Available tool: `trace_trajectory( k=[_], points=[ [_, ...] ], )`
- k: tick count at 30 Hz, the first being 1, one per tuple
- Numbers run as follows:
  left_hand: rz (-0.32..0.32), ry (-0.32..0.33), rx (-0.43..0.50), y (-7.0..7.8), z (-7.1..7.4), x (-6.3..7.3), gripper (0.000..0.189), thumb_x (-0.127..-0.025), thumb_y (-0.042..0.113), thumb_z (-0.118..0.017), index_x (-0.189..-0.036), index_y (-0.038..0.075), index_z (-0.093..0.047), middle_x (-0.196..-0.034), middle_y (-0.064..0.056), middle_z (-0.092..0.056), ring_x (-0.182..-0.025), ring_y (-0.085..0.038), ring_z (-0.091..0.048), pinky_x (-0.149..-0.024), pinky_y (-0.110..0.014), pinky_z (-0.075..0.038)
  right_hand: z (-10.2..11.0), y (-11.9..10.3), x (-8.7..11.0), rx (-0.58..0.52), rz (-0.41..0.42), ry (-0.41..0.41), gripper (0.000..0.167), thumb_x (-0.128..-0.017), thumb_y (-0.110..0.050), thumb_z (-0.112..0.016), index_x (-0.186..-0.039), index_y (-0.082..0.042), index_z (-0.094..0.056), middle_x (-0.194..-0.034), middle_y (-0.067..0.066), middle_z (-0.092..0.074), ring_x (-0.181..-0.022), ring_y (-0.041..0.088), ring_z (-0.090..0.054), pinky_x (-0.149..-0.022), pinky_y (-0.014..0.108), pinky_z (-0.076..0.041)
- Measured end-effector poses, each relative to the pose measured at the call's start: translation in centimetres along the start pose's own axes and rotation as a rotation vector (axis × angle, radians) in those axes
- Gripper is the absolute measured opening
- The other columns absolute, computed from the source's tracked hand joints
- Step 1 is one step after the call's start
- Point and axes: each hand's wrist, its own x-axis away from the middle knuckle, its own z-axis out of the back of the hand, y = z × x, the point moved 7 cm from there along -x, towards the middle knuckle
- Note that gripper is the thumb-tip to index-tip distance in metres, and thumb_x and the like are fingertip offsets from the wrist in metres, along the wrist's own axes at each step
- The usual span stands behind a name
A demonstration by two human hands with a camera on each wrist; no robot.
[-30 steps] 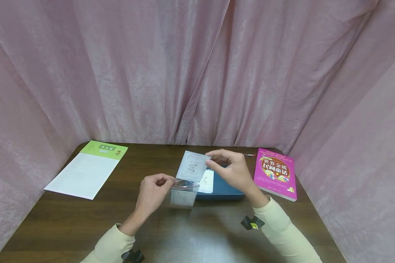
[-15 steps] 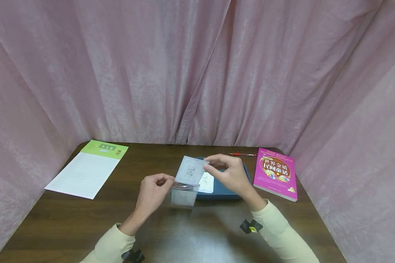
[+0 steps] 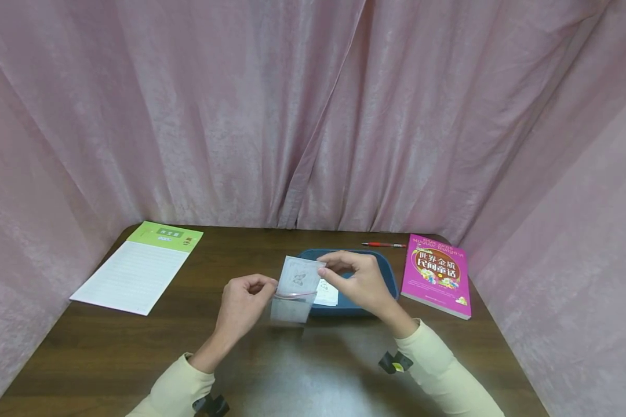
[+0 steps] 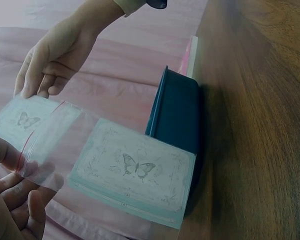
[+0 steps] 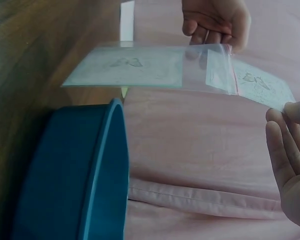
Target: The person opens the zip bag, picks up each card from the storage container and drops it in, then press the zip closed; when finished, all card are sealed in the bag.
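With fingers together on the right hand [image 3: 357, 281], pinching the corner of a flat white paper card with a butterfly [image 3: 296, 274]. With the left hand [image 3: 241, 307], pinching the edge of a clear plastic bag with a red strip [image 5: 195, 77]. Holding that card partway inside the bag, near a dark blue plastic tub [image 3: 355, 311], over a brown wooden table [image 3: 109, 359].

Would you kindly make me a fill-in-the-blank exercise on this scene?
The right hand pinches a card printed with a ____.
That card's lower edge is ____ the clear bag in the left hand.
The pen beyond the blue container is mostly ____.
The notepad lies on the ____ side of the table.

Missing words: butterfly; inside; red; left.
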Motion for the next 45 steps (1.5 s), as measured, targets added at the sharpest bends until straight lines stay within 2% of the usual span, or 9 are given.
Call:
trace_trajectory(
  k=[14,20,23,32,40,45],
  points=[
    [0.022,0.014,-0.014,-0.1,0.1,0.0,0.012,-0.089,0.019,-0.072,-0.083,0.013,-0.081,-0.082,0.0,-0.077,-0.073,-0.014,-0.068,-0.066,-0.028,-0.052,-1.5,1.2,0.4,0.012,-0.093,-0.045,0.017,-0.088,-0.002,-0.077,-0.104,-0.004,-0.077,-0.088,0.007,-0.077,-0.072,0.013,-0.071,-0.061,0.029,-0.056],
    [0.015,0.026,-0.006,0.1,0.1,0.0,0.011,-0.088,0.018,-0.072,-0.082,0.014,-0.081,-0.08,0.001,-0.076,-0.072,-0.012,-0.068,-0.065,-0.026,-0.051,-1.9,1.3,0.7,0.011,-0.058,-0.061,0.013,-0.093,-0.019,-0.076,-0.105,-0.015,-0.08,-0.095,-0.003,-0.078,-0.075,0.009,-0.069,-0.063,0.033,-0.057],
    [0.01,0.031,-0.003,0.1,0.2,0.0,0.011,-0.087,0.018,-0.072,-0.082,0.014,-0.081,-0.079,0.001,-0.076,-0.071,-0.012,-0.067,-0.064,-0.026,-0.051,-2.0,1.5,0.8,0.018,-0.053,-0.07,0.015,-0.093,-0.022,-0.076,-0.106,-0.015,-0.08,-0.098,-0.004,-0.078,-0.077,0.009,-0.069,-0.064,0.033,-0.058],
    [0.015,0.03,0.008,-0.1,0.2,0.0,0.011,-0.088,0.019,-0.073,-0.083,0.013,-0.081,-0.081,0.0,-0.077,-0.071,-0.013,-0.067,-0.063,-0.026,-0.051,-2.4,1.7,1.1,0.036,-0.022,-0.085,0.014,-0.09,-0.017,-0.079,-0.104,-0.015,-0.08,-0.089,-0.006,-0.077,-0.075,0.006,-0.069,-0.066,0.029,-0.057],
    [0.021,0.009,-0.002,-0.3,0.2,0.0,0.011,-0.089,0.017,-0.072,-0.083,0.015,-0.081,-0.081,0.001,-0.077,-0.069,-0.012,-0.064,-0.057,-0.025,-0.044,-2.5,1.5,1.1,0.027,0.004,-0.11,0.014,-0.091,-0.017,-0.077,-0.104,-0.014,-0.08,-0.092,-0.005,-0.078,-0.077,0.005,-0.069,-0.07,0.028,-0.058],
    [0.031,0.004,0.002,-0.4,0.2,0.0,0.012,-0.089,0.015,-0.071,-0.083,0.015,-0.081,-0.082,0.001,-0.077,-0.068,-0.011,-0.063,-0.055,-0.024,-0.042,-1.8,1.5,0.9,0.026,-0.003,-0.1,0.014,-0.091,-0.016,-0.077,-0.104,-0.013,-0.079,-0.092,-0.005,-0.077,-0.078,0.007,-0.069,-0.07,0.028,-0.058]
  ],
)
